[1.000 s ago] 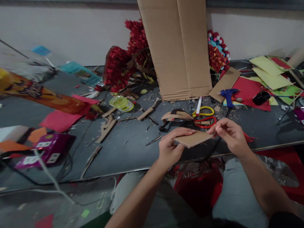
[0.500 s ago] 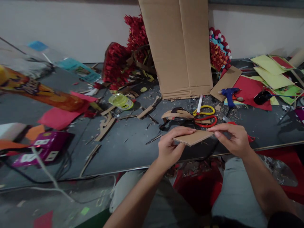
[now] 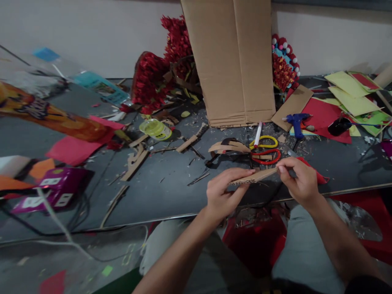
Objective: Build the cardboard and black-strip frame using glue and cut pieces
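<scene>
A small piece of corrugated cardboard (image 3: 255,177) is held between my two hands above the table's front edge, tilted so its fluted edge faces me. My left hand (image 3: 225,192) grips its left end, thumb below and fingers on top. At the right corner, my right hand (image 3: 298,179) pinches it between thumb and fingertips. Just beyond lie scissors (image 3: 269,156) with red and yellow handles, their blades partly hidden by curved cardboard strips (image 3: 229,147). A white marker (image 3: 258,134) rests against the yellow handle.
A large cardboard sheet (image 3: 229,61) leans upright at the back. Right of it lie a blue glue gun (image 3: 296,120) and coloured paper (image 3: 352,94). Leftward are a yellow-green jar (image 3: 156,130), cardboard scraps (image 3: 134,161), an orange bottle (image 3: 52,114) and a purple power strip (image 3: 58,188) with cables.
The cardboard piece has tipped, showing less of its flat face and more of its edge. Both hands keep hold of it, my left turned slightly and shifted a little right.
</scene>
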Action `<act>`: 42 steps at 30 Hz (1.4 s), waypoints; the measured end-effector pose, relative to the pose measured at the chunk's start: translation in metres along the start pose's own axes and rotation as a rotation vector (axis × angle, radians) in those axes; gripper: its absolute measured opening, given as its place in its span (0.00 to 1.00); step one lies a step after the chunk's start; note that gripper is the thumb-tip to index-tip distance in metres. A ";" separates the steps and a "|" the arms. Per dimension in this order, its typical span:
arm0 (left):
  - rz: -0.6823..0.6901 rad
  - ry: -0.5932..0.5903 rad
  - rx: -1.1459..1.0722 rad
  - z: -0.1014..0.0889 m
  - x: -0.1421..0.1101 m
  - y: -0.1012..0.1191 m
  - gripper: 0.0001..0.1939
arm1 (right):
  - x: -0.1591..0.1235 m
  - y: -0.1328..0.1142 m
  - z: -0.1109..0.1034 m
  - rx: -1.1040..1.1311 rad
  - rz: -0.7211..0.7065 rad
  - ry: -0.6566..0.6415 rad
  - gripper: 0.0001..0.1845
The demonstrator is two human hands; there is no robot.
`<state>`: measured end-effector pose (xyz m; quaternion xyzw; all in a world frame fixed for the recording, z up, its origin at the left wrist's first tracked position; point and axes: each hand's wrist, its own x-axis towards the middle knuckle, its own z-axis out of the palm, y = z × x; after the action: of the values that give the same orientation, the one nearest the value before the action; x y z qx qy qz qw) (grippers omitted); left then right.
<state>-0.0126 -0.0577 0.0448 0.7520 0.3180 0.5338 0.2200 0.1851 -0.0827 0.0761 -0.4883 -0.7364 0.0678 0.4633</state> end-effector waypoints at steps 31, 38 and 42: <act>0.092 -0.076 0.148 0.003 0.003 0.007 0.09 | 0.000 0.016 0.001 0.113 0.030 0.123 0.08; 0.023 -0.088 0.075 0.002 0.006 0.009 0.07 | -0.002 0.011 0.000 0.221 0.071 -0.043 0.09; -0.143 -0.025 -0.116 0.003 0.008 0.010 0.04 | -0.003 0.010 0.008 0.535 0.464 0.089 0.06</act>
<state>-0.0055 -0.0594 0.0557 0.7200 0.3369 0.5248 0.3046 0.1860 -0.0766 0.0643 -0.5063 -0.5411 0.3404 0.5788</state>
